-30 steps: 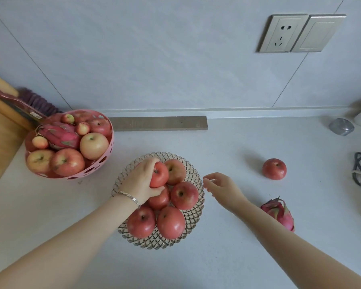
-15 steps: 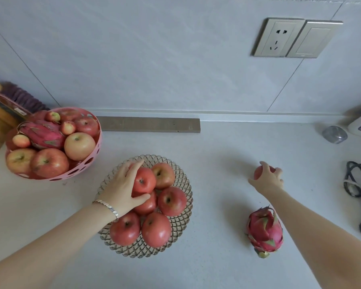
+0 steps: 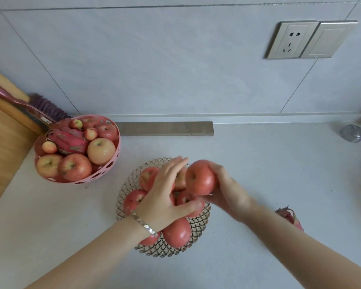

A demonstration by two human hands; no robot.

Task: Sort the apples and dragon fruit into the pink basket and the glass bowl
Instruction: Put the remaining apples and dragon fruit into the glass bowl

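Right hand (image 3: 227,190) grasping red apple (image 3: 200,177), stem end facing left, above glass bowl (image 3: 198,226), left hand (image 3: 165,197) spread, fingers released, over bowl's apples

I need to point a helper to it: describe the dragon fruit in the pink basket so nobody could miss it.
Find the pink basket at the counter's back left, near the wooden board. Among its apples, the dragon fruit lies toward the back left of the pile. It is the only oblong, deep magenta fruit with green-tipped scales; its neighbours are round and smooth.
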